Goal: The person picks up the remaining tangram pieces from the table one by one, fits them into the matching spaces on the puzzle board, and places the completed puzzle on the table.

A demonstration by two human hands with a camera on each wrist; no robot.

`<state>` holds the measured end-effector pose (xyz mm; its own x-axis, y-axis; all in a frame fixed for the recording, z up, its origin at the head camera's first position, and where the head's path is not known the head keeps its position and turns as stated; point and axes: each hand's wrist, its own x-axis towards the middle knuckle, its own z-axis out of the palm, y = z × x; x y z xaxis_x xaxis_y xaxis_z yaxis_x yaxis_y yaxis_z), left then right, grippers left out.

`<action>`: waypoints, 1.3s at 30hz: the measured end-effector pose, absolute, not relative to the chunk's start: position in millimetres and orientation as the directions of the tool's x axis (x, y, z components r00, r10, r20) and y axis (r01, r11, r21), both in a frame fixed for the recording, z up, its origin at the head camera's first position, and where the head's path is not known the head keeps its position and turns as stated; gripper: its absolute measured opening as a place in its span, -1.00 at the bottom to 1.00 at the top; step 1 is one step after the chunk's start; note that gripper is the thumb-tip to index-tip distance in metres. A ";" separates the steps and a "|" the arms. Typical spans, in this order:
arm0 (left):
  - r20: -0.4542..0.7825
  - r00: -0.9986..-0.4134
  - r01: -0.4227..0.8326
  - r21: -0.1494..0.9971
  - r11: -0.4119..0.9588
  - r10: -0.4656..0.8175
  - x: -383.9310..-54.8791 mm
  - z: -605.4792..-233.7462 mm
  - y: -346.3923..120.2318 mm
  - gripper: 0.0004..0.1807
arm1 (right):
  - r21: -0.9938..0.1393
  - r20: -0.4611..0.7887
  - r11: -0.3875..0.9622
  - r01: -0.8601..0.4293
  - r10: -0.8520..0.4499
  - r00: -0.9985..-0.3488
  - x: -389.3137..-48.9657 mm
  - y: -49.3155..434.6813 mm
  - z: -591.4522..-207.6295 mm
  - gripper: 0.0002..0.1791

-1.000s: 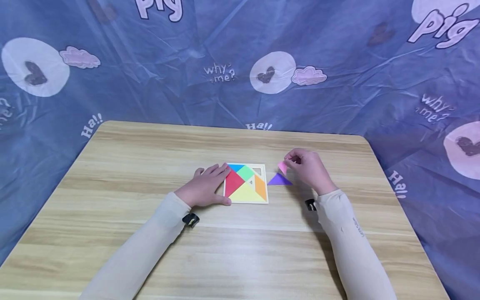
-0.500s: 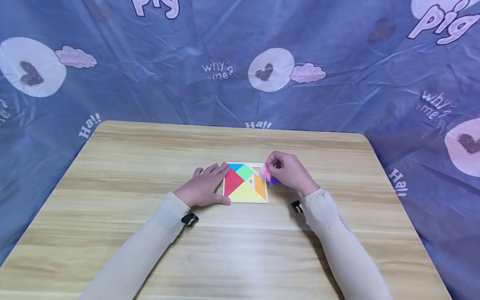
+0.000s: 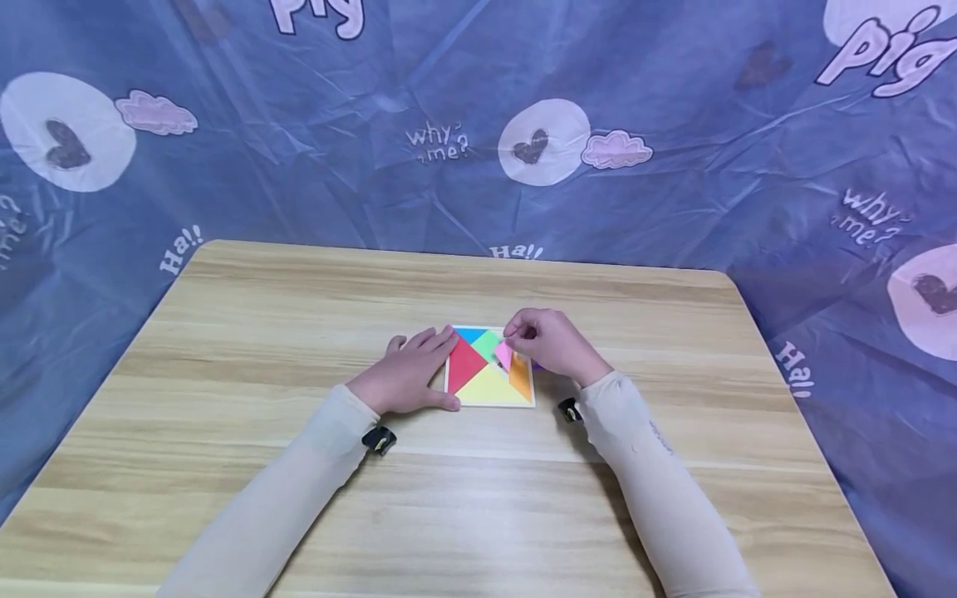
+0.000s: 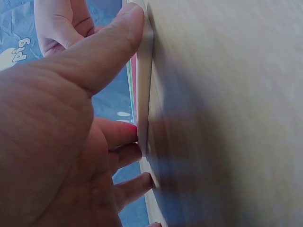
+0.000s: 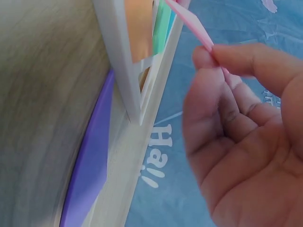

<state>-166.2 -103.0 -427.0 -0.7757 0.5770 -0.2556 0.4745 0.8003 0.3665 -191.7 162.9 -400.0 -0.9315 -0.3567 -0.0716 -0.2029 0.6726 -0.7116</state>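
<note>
My right hand point(image 3: 555, 342) pinches a pink triangular tangram piece point(image 3: 503, 356) between thumb and fingers, tilted over the right part of the tangram tray point(image 3: 497, 405). In the right wrist view, the pink piece point(image 5: 195, 23) shows edge-on, clear of the tray. Within the tray lie red point(image 3: 463, 365), yellow point(image 3: 486, 386), blue point(image 3: 469, 334), green point(image 3: 486, 344) and orange point(image 3: 521, 384) pieces. My left hand point(image 3: 404, 375) rests with spread fingers against the tray's left side, thumb at the near corner. A recess by the tray's corner shows in the right wrist view.
A purple triangle point(image 5: 92, 165) lies on the wooden table point(image 3: 449, 498) just right of the tray, mostly hidden by my right hand in the head view. A blue printed cloth point(image 3: 336, 166) hangs behind the table and at both sides.
My right hand has carried the pink piece leftward, from above the purple triangle to over the tray, covering most of the purple triangle. The left hand has stayed in place.
</note>
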 end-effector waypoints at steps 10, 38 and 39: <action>-0.255 -0.777 0.475 0.363 0.801 0.576 -167.4 -428.7 -101.7 0.22 | -0.675 -0.037 0.677 -0.295 -0.430 -0.902 -193.7 157.5 -411.5 -0.91; -0.239 -0.777 0.491 0.349 0.798 0.582 -167.2 -429.6 -102.8 0.22 | -0.380 -0.068 0.814 -0.439 -0.498 -0.865 -187.5 148.9 -412.7 -0.62; -0.236 -0.778 0.492 0.349 0.798 0.583 -167.1 -429.4 -103.0 0.22 | -0.371 -0.068 0.820 -0.435 -0.492 -0.868 -187.9 148.8 -412.9 -0.63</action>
